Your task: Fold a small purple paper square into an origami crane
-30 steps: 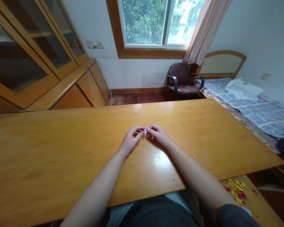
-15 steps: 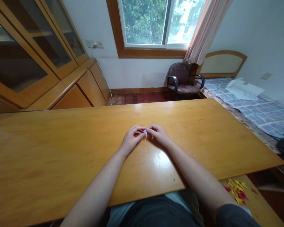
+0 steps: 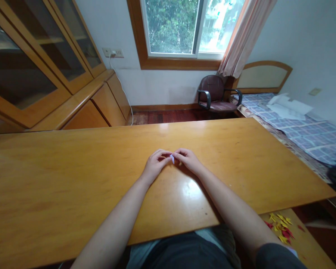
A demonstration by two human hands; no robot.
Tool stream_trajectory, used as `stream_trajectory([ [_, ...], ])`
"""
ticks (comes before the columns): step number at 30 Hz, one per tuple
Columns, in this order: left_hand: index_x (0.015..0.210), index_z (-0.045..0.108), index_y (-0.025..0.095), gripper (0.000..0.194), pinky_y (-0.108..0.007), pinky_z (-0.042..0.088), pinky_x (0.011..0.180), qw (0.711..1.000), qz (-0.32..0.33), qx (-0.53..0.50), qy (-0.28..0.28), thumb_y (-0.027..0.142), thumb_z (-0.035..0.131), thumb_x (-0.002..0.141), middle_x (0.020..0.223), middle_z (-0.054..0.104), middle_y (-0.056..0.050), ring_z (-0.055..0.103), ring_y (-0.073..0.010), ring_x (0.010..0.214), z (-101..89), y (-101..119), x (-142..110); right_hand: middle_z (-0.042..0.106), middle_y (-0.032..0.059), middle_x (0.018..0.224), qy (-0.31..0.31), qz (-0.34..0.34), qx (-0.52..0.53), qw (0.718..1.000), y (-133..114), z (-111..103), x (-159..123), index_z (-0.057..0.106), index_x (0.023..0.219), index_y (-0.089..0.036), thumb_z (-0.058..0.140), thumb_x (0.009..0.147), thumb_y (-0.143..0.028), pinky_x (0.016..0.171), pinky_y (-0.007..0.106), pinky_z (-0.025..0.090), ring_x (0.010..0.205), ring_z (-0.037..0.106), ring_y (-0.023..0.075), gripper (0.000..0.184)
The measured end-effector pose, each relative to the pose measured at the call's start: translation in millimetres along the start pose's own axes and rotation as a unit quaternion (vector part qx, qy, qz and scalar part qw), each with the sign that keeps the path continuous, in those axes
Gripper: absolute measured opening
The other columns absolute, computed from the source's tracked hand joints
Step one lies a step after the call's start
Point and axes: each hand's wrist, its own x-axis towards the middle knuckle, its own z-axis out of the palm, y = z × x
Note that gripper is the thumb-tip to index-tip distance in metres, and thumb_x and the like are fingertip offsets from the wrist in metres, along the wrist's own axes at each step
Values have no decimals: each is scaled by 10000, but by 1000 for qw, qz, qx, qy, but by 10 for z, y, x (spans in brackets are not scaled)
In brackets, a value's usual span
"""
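Observation:
Between my two hands, above the wooden table, is a small piece of pale lilac folded paper. My left hand pinches its left side between thumb and fingers. From the other side my right hand grips it too, with thumb and fingertips nearly meeting those of the left. Most of the paper is hidden behind the fingers, so its exact folded shape cannot be made out.
Several yellow and red folded paper pieces lie on a lower wooden surface at the lower right. Beyond the table are a maroon armchair, a bed with a checked cover and a glass-door cabinet.
Both hands stay in nearly the same place, still holding the paper. The paper's visible part has tilted slightly between the fingertips.

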Motion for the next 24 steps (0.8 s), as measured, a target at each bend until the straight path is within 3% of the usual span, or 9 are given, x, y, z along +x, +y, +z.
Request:
stream_trajectory([
  [24,891,731,198,165,-307,532,815,999,1,25,34,347,706,822,900,709,-38,667,-186,857,-5,18,22,602,7,664,-39,-53,-43,997,57,-37,19,643,734,-165,565,877,-525,594,245,414,634,544,143,396],
])
